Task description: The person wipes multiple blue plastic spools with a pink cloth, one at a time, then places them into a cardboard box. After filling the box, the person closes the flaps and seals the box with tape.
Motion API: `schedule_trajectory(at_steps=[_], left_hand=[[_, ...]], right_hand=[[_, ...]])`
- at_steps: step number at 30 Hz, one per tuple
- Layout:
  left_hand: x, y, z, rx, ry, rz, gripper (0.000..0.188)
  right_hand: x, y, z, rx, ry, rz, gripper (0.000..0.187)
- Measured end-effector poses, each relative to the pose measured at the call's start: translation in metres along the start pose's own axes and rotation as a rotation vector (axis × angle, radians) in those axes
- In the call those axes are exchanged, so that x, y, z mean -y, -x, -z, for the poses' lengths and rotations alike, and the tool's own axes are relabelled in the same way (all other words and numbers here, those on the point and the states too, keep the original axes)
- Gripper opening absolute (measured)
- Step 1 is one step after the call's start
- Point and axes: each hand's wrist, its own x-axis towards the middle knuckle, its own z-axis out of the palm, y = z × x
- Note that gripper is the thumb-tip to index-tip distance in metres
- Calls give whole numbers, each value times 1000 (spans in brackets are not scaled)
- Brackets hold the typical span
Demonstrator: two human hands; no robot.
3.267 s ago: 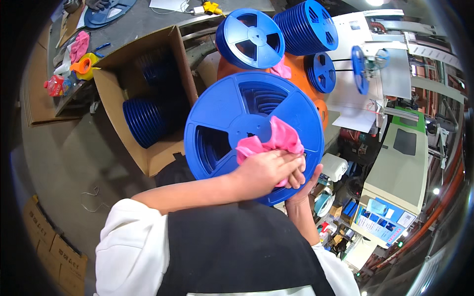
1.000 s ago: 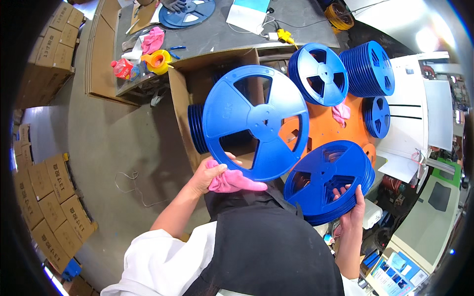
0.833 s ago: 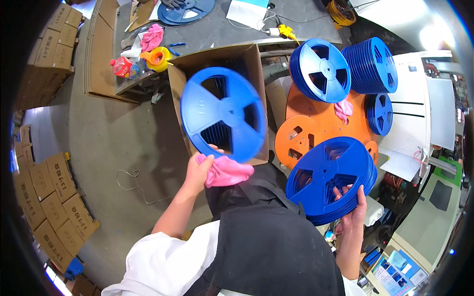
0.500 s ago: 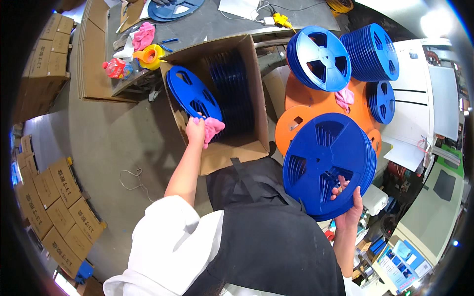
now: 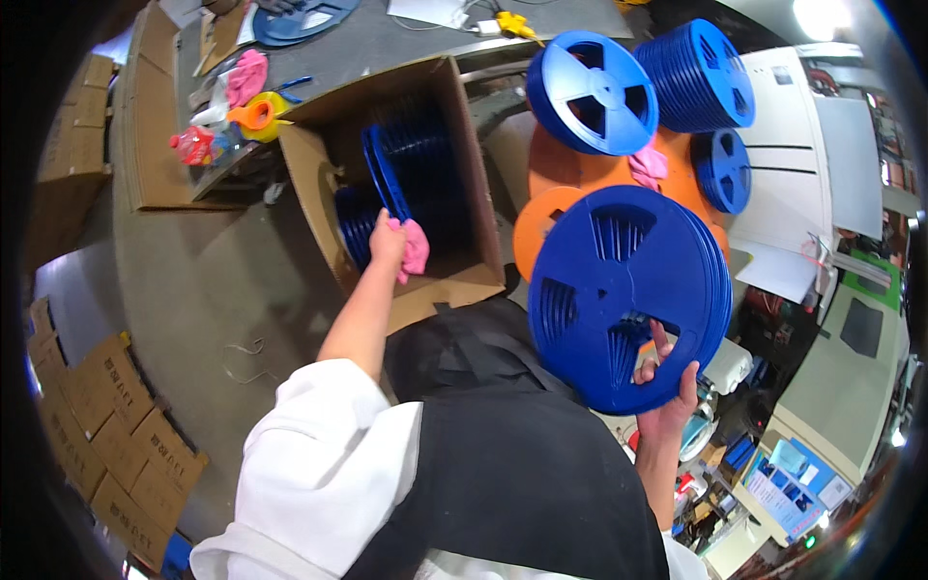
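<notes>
My left hand (image 5: 388, 244) reaches into an open cardboard box (image 5: 307, 179), closed on the lower rim of blue plastic reel (image 5: 384, 172). A pink cloth (image 5: 415, 253) is bunched in the same hand. The reel stands almost edge-on, between a row of dark blue reels (image 5: 425, 145) and a smaller group of blue reels (image 5: 354, 215) by the box's left wall. My right hand (image 5: 667, 391) grips a thick stack of blue reels (image 5: 643, 246) at its lower right, with fingers through a cutout in the front reel. The stack hides part of the hand.
Beyond the stack, more blue reels (image 5: 594, 92) rest on an orange round support (image 5: 561, 169), beside another pink cloth (image 5: 646, 164). A grey worktable (image 5: 377, 48) holds a yellow container (image 5: 263, 118) and a red-capped bottle (image 5: 193, 146). Stacked cartons (image 5: 106, 435) stand at left.
The reel in my left hand has turned from showing its face to nearly edge-on, deeper in the box. Reels by the box's left wall have come into sight. The whole view has shifted slightly.
</notes>
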Motion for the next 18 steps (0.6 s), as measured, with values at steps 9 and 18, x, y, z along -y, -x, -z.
schedule_trajectory(at_steps=[9,18], left_hand=[[-200,95,44,337,605,-383,41],[-288,248,-11,402,-44,-1369,42]], right_hand=[[14,-11,18,143,-318,140,45],[-8,-5,8,204,-491,-38,50]])
